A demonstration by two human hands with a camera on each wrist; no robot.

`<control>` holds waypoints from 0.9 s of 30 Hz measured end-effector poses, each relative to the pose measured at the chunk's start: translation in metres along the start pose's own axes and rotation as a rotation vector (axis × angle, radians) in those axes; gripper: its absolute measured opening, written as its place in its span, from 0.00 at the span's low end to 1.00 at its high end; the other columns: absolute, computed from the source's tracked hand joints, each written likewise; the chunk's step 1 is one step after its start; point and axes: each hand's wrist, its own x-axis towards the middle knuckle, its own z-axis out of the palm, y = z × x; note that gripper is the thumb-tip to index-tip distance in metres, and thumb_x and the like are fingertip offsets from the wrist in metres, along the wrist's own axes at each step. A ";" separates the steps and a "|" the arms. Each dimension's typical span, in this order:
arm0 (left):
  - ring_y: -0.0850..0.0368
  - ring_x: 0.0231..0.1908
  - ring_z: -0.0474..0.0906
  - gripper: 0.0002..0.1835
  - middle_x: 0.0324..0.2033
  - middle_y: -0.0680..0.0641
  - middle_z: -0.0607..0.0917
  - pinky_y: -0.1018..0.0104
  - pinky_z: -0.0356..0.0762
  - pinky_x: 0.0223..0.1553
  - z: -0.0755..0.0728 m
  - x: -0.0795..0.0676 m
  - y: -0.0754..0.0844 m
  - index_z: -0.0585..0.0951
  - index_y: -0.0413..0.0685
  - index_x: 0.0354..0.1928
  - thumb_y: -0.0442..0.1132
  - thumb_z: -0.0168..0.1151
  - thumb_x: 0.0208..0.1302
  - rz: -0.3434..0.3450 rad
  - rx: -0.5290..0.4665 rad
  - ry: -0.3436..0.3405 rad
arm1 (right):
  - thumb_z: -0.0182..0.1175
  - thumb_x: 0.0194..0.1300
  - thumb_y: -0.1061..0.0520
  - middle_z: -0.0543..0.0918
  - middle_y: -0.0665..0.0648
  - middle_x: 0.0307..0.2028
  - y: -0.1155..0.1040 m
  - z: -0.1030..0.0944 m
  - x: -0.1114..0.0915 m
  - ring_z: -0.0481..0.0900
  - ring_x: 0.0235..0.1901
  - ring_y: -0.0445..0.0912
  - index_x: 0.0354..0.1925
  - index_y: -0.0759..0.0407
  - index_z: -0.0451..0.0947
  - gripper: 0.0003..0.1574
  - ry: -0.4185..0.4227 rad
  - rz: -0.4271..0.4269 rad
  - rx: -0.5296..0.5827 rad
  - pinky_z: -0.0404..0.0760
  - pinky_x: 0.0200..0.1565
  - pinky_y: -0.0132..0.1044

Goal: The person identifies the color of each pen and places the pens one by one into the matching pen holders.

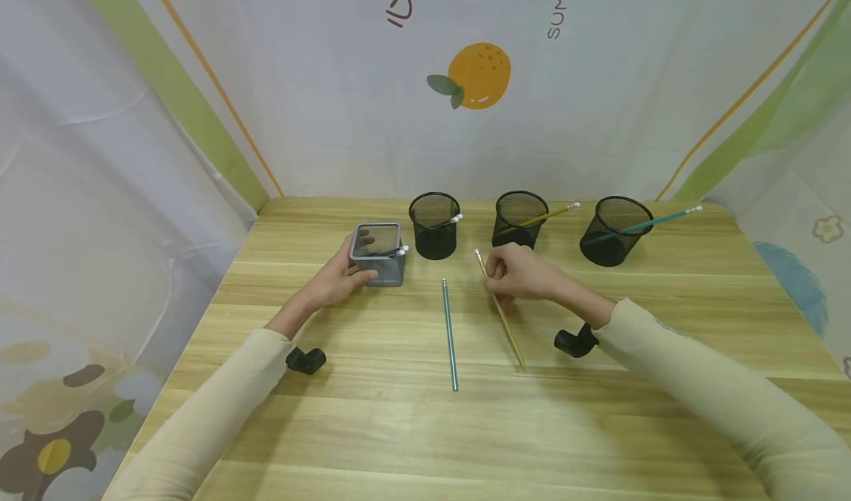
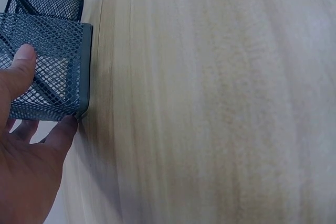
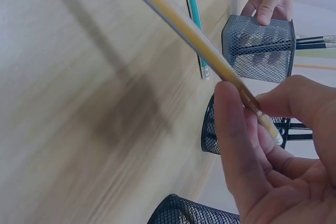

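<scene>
My left hand (image 1: 337, 275) grips a grey square mesh pencil holder (image 1: 385, 270), with the thumb at its near side and the fingers round the left. In the left wrist view the thumb presses the mesh of the holder (image 2: 52, 72). Dark pencils with white ends lean inside it. My right hand (image 1: 521, 273) pinches a yellow pencil (image 1: 508, 331) between thumb and index finger near its eraser end. In the right wrist view that pencil (image 3: 194, 34) is raised and casts a shadow below. A teal pencil (image 1: 449, 338) lies on the table between the hands.
Three round black mesh holders stand along the back: the left one (image 1: 435, 241) holds dark pencils, the middle one (image 1: 510, 233) a yellow pencil (image 1: 555, 213), the right one (image 1: 603, 250) a teal pencil (image 1: 665, 218). Behind the wooden table (image 1: 372, 442) hangs a printed curtain (image 1: 332, 117).
</scene>
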 end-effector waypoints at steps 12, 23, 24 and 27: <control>0.30 0.70 0.59 0.42 0.75 0.32 0.55 0.44 0.61 0.70 0.003 0.002 -0.002 0.45 0.39 0.79 0.27 0.59 0.73 -0.011 0.004 0.022 | 0.61 0.68 0.64 0.82 0.55 0.24 0.001 0.000 0.002 0.84 0.20 0.49 0.36 0.64 0.76 0.04 0.029 -0.035 0.035 0.87 0.30 0.40; 0.31 0.71 0.58 0.43 0.75 0.32 0.54 0.45 0.62 0.70 0.003 0.005 -0.001 0.44 0.40 0.79 0.26 0.58 0.73 -0.018 0.005 0.012 | 0.62 0.69 0.66 0.82 0.59 0.28 -0.004 -0.021 0.003 0.85 0.24 0.51 0.38 0.66 0.75 0.04 0.126 -0.090 0.112 0.88 0.31 0.46; 0.31 0.71 0.57 0.42 0.75 0.32 0.54 0.45 0.62 0.70 0.003 0.005 -0.001 0.44 0.40 0.79 0.26 0.58 0.73 -0.018 0.007 0.012 | 0.61 0.70 0.67 0.82 0.59 0.29 -0.005 -0.025 0.002 0.85 0.25 0.51 0.39 0.67 0.75 0.04 0.137 -0.110 0.122 0.88 0.31 0.44; 0.32 0.71 0.57 0.42 0.75 0.33 0.55 0.45 0.61 0.70 0.003 0.005 -0.002 0.45 0.41 0.79 0.27 0.58 0.73 -0.022 0.015 0.010 | 0.60 0.72 0.67 0.82 0.62 0.32 -0.010 -0.040 -0.002 0.85 0.28 0.55 0.41 0.69 0.74 0.04 0.165 -0.156 0.157 0.88 0.32 0.42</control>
